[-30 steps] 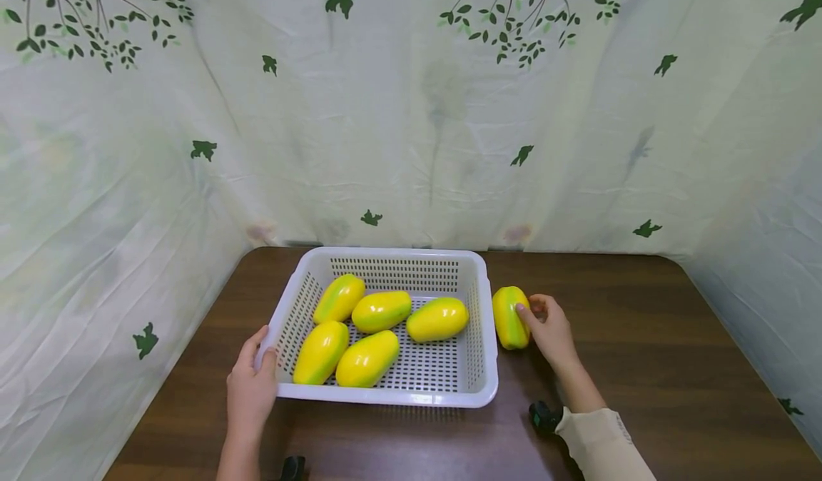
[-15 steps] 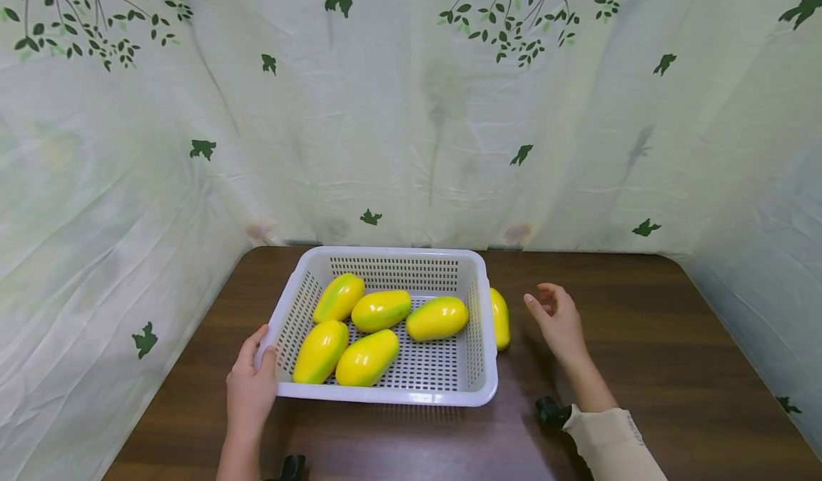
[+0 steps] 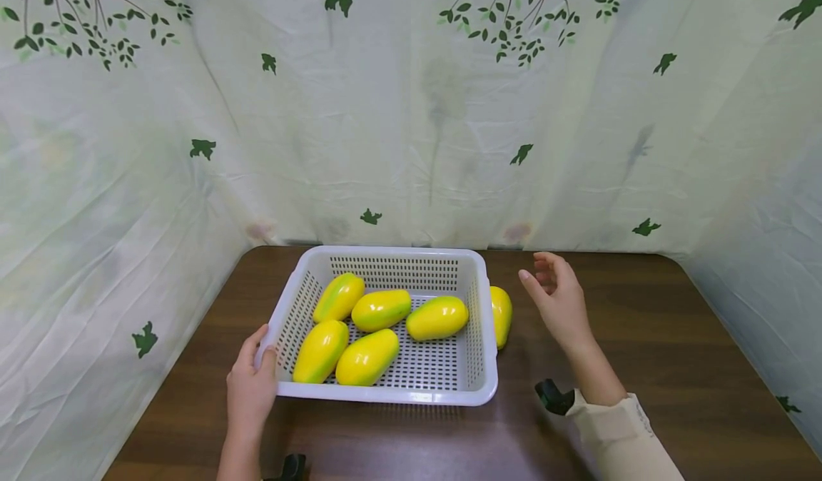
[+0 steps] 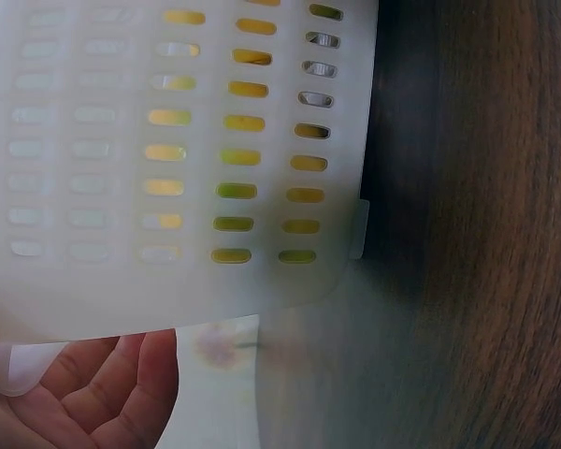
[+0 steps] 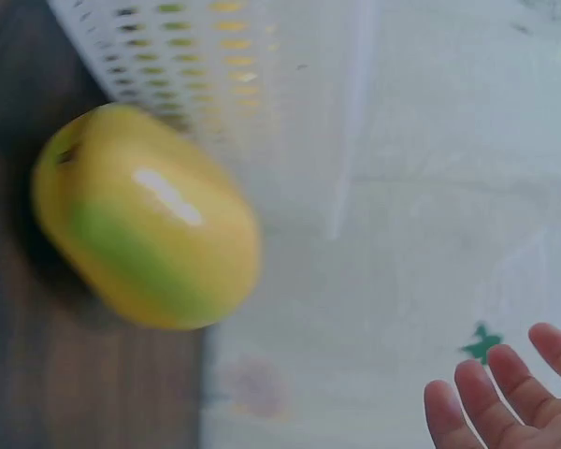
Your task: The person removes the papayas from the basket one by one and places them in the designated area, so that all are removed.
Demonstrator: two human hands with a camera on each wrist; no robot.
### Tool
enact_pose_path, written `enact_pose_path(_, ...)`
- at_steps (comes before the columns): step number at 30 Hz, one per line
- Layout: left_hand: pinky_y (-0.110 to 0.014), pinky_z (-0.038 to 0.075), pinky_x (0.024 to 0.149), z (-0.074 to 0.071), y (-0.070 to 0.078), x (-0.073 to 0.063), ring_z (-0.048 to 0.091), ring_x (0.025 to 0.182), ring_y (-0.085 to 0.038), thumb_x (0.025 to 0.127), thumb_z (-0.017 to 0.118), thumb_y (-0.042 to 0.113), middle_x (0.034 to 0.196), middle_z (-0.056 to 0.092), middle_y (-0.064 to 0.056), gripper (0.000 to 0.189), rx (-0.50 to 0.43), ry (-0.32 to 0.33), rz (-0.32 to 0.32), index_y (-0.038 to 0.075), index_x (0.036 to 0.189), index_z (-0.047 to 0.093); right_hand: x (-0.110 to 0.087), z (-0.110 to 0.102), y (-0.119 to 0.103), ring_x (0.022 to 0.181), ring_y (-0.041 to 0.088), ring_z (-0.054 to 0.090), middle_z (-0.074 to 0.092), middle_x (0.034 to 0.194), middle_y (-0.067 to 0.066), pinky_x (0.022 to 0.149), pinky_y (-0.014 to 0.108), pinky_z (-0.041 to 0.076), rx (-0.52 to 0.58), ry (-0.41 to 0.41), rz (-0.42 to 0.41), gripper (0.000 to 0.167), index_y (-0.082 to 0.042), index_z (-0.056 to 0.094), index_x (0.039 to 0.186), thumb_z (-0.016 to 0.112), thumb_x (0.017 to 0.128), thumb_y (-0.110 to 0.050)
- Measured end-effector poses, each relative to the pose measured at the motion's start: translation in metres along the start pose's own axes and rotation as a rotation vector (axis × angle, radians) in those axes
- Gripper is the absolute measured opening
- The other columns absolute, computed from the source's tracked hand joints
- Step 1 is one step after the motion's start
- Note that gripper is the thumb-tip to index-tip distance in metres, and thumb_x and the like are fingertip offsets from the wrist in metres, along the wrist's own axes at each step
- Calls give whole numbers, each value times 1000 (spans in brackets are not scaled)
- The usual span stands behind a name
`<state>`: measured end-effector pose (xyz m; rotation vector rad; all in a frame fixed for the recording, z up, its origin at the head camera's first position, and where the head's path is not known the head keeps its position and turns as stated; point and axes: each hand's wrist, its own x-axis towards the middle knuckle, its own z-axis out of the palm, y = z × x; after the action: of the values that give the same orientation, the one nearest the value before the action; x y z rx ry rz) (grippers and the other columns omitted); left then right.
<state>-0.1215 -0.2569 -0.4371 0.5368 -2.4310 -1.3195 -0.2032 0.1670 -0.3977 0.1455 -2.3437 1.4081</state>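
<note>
Pale draped curtain (image 3: 411,110) with green leaf prints, dark wood-grain table (image 3: 674,352), soft light.

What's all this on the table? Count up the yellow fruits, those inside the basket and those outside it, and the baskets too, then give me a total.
Yellow fruits inside the white basket: 5
Yellow fruit outside, beside it: 1
Baskets: 1
Total: 7
</note>
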Motion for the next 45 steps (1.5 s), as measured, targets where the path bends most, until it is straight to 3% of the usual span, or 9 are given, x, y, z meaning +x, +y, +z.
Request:
enact_pose_path(7,-48,40,77,0,2,-1,52,93,-35,95,36,23,124,49,-22,43,8,-1,-4,11,135,41,9,4,-29,96,25,48,50,112,13,78,41,43,33,-26,-86,49,-5,48,123,61,85,-32)
enact_pose_path(14,-47,41,76,-2,5,-2,53,92,-34,94,36,22,123,49,-23,42,11,1,-6,10,135,41,16,20,-58,98,25,47,50,115,10,80,41,43,57,-87,-162,48,-7,46,125,62,85,-30)
enact_pose_path(22,-47,42,74,-1,5,-2,54,91,-34,95,36,23,122,49,-23,43,10,0,-5,9,135,41,20,49,-69,97,27,49,50,114,7,80,41,44,77,-162,-202,47,-9,47,124,61,85,-31)
enact_pose_path(30,-47,41,75,-1,3,-2,53,92,-34,95,36,23,123,49,-23,43,5,3,-4,10,135,41,17,76,-67,100,24,48,50,115,6,82,38,43,92,-273,-128,49,-10,46,126,60,85,-33)
enact_pose_path(37,-47,41,75,-1,2,-1,53,92,-34,95,36,24,124,49,-23,43,8,4,2,10,135,41,17,91,-65,106,31,46,47,122,15,85,44,41,140,-399,-67,53,-9,42,130,60,85,-32)
enact_pose_path(45,-43,41,70,-1,3,-2,54,89,-33,94,37,23,120,51,-23,42,23,12,-5,11,135,42,20,107,-53,106,29,47,47,123,14,85,43,42,118,-499,3,54,-10,41,132,60,86,-32)
